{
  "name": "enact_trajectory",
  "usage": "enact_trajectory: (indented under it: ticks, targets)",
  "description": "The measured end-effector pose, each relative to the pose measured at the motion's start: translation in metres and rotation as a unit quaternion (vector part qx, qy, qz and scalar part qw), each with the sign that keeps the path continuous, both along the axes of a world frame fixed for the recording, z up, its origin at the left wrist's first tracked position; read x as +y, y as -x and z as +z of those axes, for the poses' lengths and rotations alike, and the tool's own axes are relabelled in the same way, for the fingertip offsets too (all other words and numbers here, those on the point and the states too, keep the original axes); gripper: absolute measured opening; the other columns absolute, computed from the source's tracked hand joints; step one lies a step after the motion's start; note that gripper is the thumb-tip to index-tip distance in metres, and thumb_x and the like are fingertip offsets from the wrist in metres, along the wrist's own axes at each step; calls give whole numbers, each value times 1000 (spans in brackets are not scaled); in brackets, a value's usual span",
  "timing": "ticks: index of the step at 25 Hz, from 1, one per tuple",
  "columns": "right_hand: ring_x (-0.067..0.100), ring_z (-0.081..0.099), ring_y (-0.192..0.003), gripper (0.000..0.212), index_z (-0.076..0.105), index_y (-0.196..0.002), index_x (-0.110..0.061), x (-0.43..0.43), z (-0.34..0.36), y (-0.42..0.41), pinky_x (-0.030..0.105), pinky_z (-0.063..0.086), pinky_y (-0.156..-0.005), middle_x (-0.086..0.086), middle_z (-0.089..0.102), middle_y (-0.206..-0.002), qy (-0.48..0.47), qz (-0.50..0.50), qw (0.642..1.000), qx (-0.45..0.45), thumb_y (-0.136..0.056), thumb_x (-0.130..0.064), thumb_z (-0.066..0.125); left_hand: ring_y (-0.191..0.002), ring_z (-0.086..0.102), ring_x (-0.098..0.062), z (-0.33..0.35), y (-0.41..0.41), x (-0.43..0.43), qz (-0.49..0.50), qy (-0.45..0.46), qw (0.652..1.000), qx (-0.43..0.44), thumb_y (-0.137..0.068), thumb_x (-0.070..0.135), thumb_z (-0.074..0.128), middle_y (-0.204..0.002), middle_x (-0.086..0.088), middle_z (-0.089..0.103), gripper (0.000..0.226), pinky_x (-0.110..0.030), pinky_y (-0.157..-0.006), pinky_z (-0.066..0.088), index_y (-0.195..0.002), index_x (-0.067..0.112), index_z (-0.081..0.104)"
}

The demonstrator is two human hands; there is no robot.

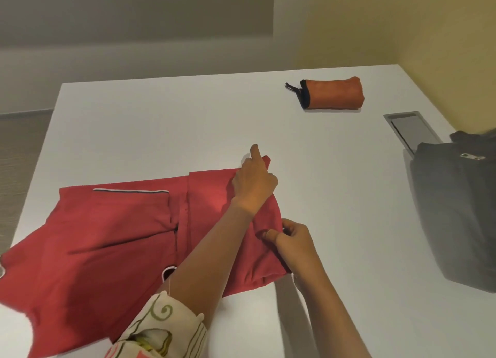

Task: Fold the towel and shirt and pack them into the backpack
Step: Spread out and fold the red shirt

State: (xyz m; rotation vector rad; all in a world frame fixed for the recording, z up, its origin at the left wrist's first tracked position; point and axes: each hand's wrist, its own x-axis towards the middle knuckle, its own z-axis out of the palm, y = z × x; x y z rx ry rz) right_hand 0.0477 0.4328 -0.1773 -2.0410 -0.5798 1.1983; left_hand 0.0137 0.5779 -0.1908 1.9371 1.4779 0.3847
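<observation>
Pinching the right-hand edge of a red fabric shirt [107, 250]: right hand [294, 241], lower centre-right of the frame, thumb and curled fingers closed on a small fold of the cloth.

Left hand [253, 182], just above it at centre frame: index finger straight and pointing toward the top of the frame. The other fingers are curled on the shirt's far right corner, and a tip of red cloth stands out beside the index finger. The left forearm lies across the garment.

Shirt, appearance: matte red, creased, with a narrow white-and-dark striped trim band near its upper left edge. A vertical seam or placket runs down its middle, and a bit of white-edged trim shows beside the left forearm.

Shirt, position: lies flat on the table, its right end under and between both hands. The rest spreads toward the lower left of the frame and is cut off at the left and bottom edges.

Cream sleeve with green scroll pattern [166, 325]: bottom centre, on the left arm.

White flat table [161, 129]: bears every item listed.

Orange rolled towel with dark edging and a small loop [335, 93]: upper right of centre, well apart from shirt and hands.

Grey metal recessed hatch [410, 128]: right side, set into the tabletop.

Dark grey fabric backpack [456, 210]: right edge of the frame, covering the hatch's near end, well apart from the hands.
</observation>
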Motion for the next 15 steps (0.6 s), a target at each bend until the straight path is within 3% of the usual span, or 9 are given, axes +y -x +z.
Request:
enact_trajectory:
  ticks: [3, 6, 8, 10, 13, 15]
  targets:
    - [33, 70, -74, 19, 73, -85, -23, 5, 27, 33, 50, 60, -70, 13, 71, -80, -48, 40, 998, -6, -70, -26, 63, -97, 60, -27, 29, 41, 6, 5, 1, 996, -86, -93, 14, 50, -93, -2, 62, 74, -40, -86, 47, -155, 27, 11]
    - [32, 58, -62, 31, 69, -87, -16, 14, 51, 79, 41, 54, -60, 16, 61, -68, -97, 95, 990, -29, -65, -32, 55, -95, 59, -20, 57, 101, 15, 47, 8, 989, -139, -95, 16, 51, -106, 2, 65, 76, -38, -91, 50, -154, 39, 9]
    - [17, 43, -54, 27, 61, -80, -14, 21, 61, 116, 34, 41, -54, 4, 48, -57, -123, 126, 983, -59, -64, -34, 54, -89, 58, -12, 67, 150, 21, 81, -8, 986, -147, -93, 12, 52, -108, 6, 63, 73, -29, -82, 50, -150, 46, 21]
    - [14, 36, -53, 26, 56, -75, -7, 28, 65, 156, 35, 38, -54, -1, 42, -54, -159, 144, 974, -76, -66, -31, 57, -87, 59, -7, 70, 202, 27, 112, -14, 980, -162, -93, 9, 52, -109, 7, 61, 66, -29, -78, 54, -143, 49, 38]
    - [14, 39, -51, 17, 55, -76, -11, 39, 59, 218, 31, 35, -55, -5, 45, -55, -153, 193, 966, -83, -74, -28, 61, -109, 60, -9, 56, 280, 35, 142, 11, 969, -201, -91, 2, 51, -122, 9, 62, 59, -35, -99, 50, -135, 42, 54]
    - [15, 48, -58, 16, 54, -82, -16, 46, 52, 255, 29, 38, -63, -6, 52, -65, -133, 226, 961, -82, -80, -31, 60, -116, 59, -13, 38, 322, 38, 171, 30, 961, -214, -92, 0, 51, -129, 5, 62, 57, -37, -104, 47, -136, 37, 55]
